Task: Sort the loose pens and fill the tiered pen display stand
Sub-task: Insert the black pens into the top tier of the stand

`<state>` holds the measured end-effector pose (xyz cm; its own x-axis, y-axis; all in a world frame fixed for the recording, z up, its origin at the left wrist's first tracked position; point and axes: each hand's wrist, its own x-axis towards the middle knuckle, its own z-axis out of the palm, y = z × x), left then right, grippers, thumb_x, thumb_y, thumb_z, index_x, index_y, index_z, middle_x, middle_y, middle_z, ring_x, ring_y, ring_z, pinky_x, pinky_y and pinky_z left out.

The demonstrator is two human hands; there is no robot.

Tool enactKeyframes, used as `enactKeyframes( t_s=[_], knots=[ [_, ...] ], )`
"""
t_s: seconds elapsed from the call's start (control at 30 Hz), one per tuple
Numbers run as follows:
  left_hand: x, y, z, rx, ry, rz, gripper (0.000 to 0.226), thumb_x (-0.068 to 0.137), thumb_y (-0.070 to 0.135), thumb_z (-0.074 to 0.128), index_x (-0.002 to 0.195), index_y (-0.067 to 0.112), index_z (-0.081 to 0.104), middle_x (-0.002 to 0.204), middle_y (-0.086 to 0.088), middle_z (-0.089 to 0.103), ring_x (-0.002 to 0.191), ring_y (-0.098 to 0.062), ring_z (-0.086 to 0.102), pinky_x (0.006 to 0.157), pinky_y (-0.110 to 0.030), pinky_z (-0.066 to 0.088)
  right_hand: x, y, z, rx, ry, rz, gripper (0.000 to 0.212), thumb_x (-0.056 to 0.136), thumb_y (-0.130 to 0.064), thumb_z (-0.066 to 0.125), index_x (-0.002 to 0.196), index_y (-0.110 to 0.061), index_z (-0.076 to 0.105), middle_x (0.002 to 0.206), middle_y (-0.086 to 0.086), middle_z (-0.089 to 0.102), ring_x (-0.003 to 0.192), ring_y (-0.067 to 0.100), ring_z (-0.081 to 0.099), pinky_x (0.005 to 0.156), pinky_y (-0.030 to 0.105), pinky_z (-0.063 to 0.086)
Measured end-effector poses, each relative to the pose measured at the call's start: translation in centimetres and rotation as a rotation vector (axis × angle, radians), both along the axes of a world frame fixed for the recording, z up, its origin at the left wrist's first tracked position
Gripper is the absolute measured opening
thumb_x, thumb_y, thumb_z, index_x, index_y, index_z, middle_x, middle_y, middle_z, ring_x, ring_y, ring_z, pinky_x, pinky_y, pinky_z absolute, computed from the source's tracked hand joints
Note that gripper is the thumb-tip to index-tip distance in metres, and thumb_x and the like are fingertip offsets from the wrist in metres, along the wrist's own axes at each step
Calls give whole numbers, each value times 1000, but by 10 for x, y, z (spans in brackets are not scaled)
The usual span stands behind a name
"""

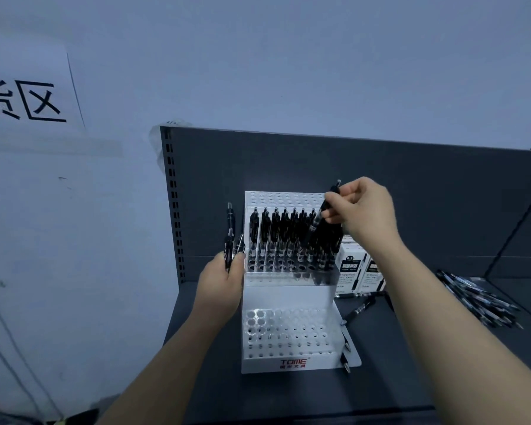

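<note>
Head view: right hand (360, 211) lowering one black pen (322, 214) into the crowded middle tier, risk of a jam.

The pen is pinched tilted over the stand (301, 302), right beside packed pens (288, 237); coming in slanted, it could catch a clip, miss its hole and knock neighbours askew. The left hand (219, 283) is clenched round a few spare pens (231, 240) at the stand's left edge, and one could slip. The bottom tier sits empty; loose pens (478, 297) wait on the shelf, well right.
</note>
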<state>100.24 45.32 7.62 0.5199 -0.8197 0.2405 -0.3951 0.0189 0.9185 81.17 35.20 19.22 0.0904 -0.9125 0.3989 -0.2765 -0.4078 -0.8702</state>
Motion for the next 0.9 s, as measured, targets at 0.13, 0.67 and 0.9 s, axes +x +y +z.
enactKeyframes(
  t_s=[0.13,0.67,0.9],
  knots=[
    [3,-3,-5,28,57,-1,39,97,29,45,83,-8,49,64,-10,41,57,-20,37,55,-37,34,12,0,-2,-8,73,2,14,89,-11,67,85,-9,54,73,13,71,58,15,72,56,24,57],
    [11,-3,-6,-116,186,-76,15,100,17,47,102,8,59,96,-1,70,75,-18,68,65,-31,57,40,-3,-36,-42,595,-55,33,82,-18,71,57,-10,52,55,14,67,58,24,71,64,44,59],
    [7,3,1,-151,167,-143,12,100,16,48,100,18,60,92,1,72,71,-14,68,63,-24,55,39,-1,-28,-39,702,-83,37,81,-27,72,57,-2,59,57,8,69,64,25,69,69,37,58]
  ],
)
